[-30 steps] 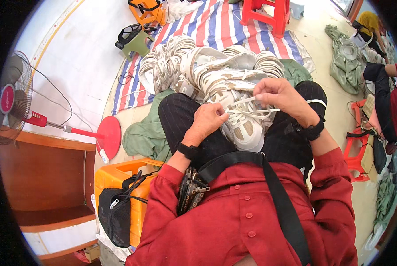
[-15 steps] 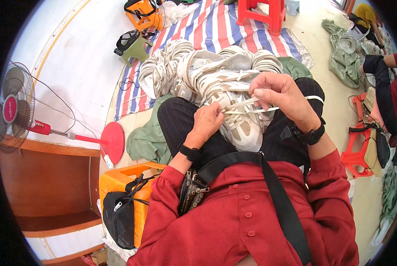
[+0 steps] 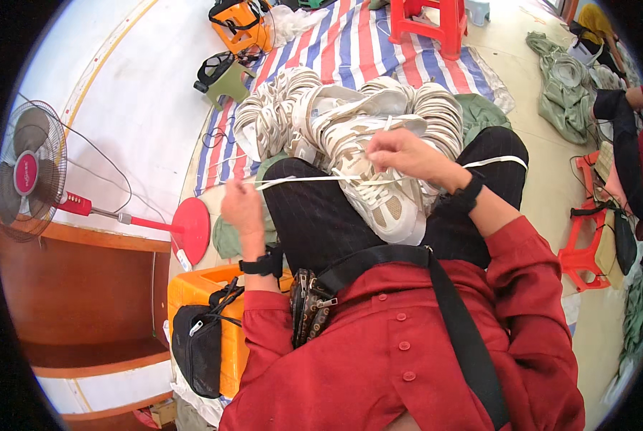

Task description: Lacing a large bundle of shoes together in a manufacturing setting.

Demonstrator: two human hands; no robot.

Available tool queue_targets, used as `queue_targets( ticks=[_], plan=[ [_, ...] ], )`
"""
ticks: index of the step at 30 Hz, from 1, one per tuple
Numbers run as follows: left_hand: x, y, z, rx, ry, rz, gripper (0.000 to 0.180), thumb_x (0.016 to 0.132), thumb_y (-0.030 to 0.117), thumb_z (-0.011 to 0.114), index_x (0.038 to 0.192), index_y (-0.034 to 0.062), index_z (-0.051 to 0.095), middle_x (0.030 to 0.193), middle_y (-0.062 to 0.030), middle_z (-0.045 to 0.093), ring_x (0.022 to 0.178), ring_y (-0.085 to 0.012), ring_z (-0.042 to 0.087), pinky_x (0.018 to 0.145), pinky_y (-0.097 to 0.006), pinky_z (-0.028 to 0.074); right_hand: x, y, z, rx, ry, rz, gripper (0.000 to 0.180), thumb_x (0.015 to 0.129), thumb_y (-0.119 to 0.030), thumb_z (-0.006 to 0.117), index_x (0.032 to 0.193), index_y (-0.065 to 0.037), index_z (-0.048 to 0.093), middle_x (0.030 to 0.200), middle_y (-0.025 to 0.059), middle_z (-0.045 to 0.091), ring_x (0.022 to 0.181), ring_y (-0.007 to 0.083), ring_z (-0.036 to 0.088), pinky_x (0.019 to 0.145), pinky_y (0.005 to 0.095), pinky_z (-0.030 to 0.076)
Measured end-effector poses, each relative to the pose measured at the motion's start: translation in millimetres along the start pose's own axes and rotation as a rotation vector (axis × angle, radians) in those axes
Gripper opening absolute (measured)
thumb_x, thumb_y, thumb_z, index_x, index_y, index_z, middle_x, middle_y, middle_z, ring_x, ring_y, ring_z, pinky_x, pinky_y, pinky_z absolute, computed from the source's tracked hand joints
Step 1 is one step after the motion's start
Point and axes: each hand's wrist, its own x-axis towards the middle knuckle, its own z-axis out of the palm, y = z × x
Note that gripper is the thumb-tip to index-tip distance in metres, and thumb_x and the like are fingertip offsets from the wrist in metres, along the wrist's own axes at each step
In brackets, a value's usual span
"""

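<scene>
Head view is showing a person in a red shirt sitting with one white and beige sneaker (image 3: 382, 190) lying across the lap on dark trousers. The left hand (image 3: 241, 207) is pulled out to the side, fingers closed around one end of a single white shoelace (image 3: 300, 179), which is stretching taut across the knee toward the shoe. The right hand (image 3: 400, 152) is resting on top of the sneaker, fingers curled in a narrow pinch at the lacing. Each wrist is wearing one dark band. One black strap is crossing the chest, and one small patterned pouch is hanging at the waist. Beside the left hip, one orange crate (image 3: 206, 302) is standing with one black bag (image 3: 199, 345) leaning against it. Just past the knees, a pile of pale sneakers (image 3: 321, 108) is lying on a striped tarp (image 3: 350, 43); I cannot count them. One red standing fan (image 3: 30, 172) is sitting to the left. Farther off, two red plastic stools (image 3: 429, 21) are standing, one ahead, one at the right.
</scene>
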Motion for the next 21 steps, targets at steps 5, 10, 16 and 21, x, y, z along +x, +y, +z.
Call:
queue_targets(
  ticks=[5, 10, 16, 21],
  plan=[
    [-25.1, -88.5, 33.8, -1.103, 0.157, -1.059, 0.007, 0.074, 0.003, 0.05, 0.066, 0.0028, 0.049, 0.056, -0.0066, 0.052, 0.047, -0.0196, 0.051, 0.044, -0.032, 0.041, 14.0, 49.0, 13.3, -0.242, 0.128, -0.024, 0.017, 0.085, -0.007, 0.057, 0.1, 0.001, 0.059, 0.084, 0.004, 0.062, 0.075, 0.0098, 0.058, 0.072, 0.0257, 0.047],
    [-74.6, -130.7, 57.2, -1.119, 0.28, -1.258, 0.009, 0.075, 0.0, 0.046, 0.067, 0.0019, 0.049, 0.06, -0.0057, 0.052, 0.05, -0.0143, 0.051, 0.044, -0.025, 0.04, 4.7, 48.2, 12.2, -0.13, 0.164, 0.088, 0.015, 0.082, -0.007, 0.058, 0.094, 0.0, 0.061, 0.08, 0.0044, 0.062, 0.073, 0.0132, 0.058, 0.069, 0.0294, 0.047],
    [-77.7, -127.2, 69.3, -1.044, 0.341, -1.375, 0.012, 0.078, 0.0, 0.044, 0.069, -0.0007, 0.053, 0.063, -0.0077, 0.054, 0.05, -0.0159, 0.052, 0.046, -0.027, 0.043, -17.8, 38.3, 7.2, -0.786, 0.175, 0.028, 0.016, 0.079, -0.016, 0.054, 0.084, -0.004, 0.063, 0.078, 0.0159, 0.064, 0.076, 0.0337, 0.062, 0.068, 0.0421, 0.047],
    [-92.3, -168.7, 88.4, -0.995, 0.391, -1.34, 0.014, 0.077, -0.001, 0.043, 0.069, -0.0012, 0.054, 0.065, -0.0097, 0.056, 0.051, -0.0176, 0.053, 0.046, -0.028, 0.045, -22.0, 25.4, 7.8, -0.805, 0.079, 0.16, 0.015, 0.079, -0.017, 0.055, 0.083, -0.005, 0.062, 0.077, 0.0171, 0.063, 0.077, 0.0353, 0.062, 0.067, 0.0453, 0.046]
  ],
)
